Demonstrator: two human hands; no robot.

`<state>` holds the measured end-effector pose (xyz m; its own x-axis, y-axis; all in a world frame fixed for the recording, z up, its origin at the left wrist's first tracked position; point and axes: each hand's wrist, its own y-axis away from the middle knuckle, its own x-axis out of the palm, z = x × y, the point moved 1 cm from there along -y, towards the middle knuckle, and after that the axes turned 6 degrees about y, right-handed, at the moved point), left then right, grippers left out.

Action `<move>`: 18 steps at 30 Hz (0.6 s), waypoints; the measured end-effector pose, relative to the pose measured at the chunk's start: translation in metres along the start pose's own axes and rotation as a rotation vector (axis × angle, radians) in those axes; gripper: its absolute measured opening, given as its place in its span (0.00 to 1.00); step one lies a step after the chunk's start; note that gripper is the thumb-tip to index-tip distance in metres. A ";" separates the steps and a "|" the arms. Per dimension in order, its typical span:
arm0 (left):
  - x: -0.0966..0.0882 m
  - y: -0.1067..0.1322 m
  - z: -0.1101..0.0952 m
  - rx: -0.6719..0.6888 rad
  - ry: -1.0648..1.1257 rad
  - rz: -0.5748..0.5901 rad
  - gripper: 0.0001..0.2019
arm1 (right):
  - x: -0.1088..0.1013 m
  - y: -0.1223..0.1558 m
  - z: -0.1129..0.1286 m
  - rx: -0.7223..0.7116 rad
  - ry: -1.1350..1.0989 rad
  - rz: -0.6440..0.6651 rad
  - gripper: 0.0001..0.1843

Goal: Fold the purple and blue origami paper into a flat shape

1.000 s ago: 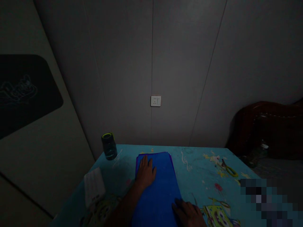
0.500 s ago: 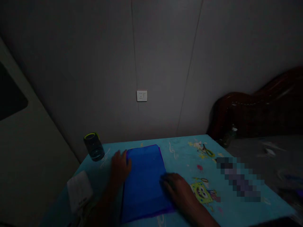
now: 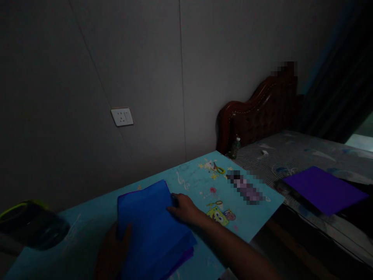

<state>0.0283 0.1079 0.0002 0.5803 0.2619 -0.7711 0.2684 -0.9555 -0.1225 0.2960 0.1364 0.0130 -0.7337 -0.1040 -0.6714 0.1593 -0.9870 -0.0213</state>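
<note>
A stack of blue sheets [image 3: 151,225] with purple ones peeking out beneath lies on a light-blue cartoon-printed table [image 3: 204,182]. My left hand [image 3: 112,251] grips the stack's left edge, the thumb on top of the sheets. My right hand [image 3: 183,208] rests on the stack's right edge with fingers curled on it. The room is very dim.
A dark jar with a yellow-green rim [image 3: 30,223] stands at the table's left. A wall socket [image 3: 121,116] is behind. To the right is a bed [image 3: 305,151] with a dark wooden headboard [image 3: 259,112], a purple sheet [image 3: 323,188] and a small bottle [image 3: 235,147].
My view has swung to the right, bringing the bed and purple sheet into sight. My left hand has slid to the stack's near left edge; my right hand has moved up along the right edge.
</note>
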 end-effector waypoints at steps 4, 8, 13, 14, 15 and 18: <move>-0.002 0.002 -0.001 -0.123 0.224 0.079 0.34 | 0.000 -0.001 -0.007 0.042 -0.223 0.016 0.31; -0.005 0.003 0.004 -0.149 0.385 0.136 0.35 | 0.002 -0.008 -0.012 0.085 -0.466 0.066 0.30; -0.011 0.000 0.011 -0.083 0.401 0.086 0.30 | 0.004 -0.009 -0.016 0.149 -0.694 0.142 0.28; -0.012 0.000 0.010 -0.098 0.397 0.077 0.31 | 0.004 -0.008 -0.015 0.151 -0.728 0.156 0.28; -0.013 0.002 0.009 -0.117 0.400 0.068 0.32 | 0.004 -0.007 -0.013 0.147 -0.762 0.163 0.29; -0.014 0.010 0.002 -0.198 0.462 0.050 0.31 | 0.003 -0.003 -0.005 0.104 -0.851 0.150 0.32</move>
<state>0.0219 0.0949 0.0086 0.8640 0.2917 -0.4103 0.3462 -0.9360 0.0635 0.2967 0.1396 0.0078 -0.9609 -0.2487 0.1215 0.2629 -0.9575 0.1186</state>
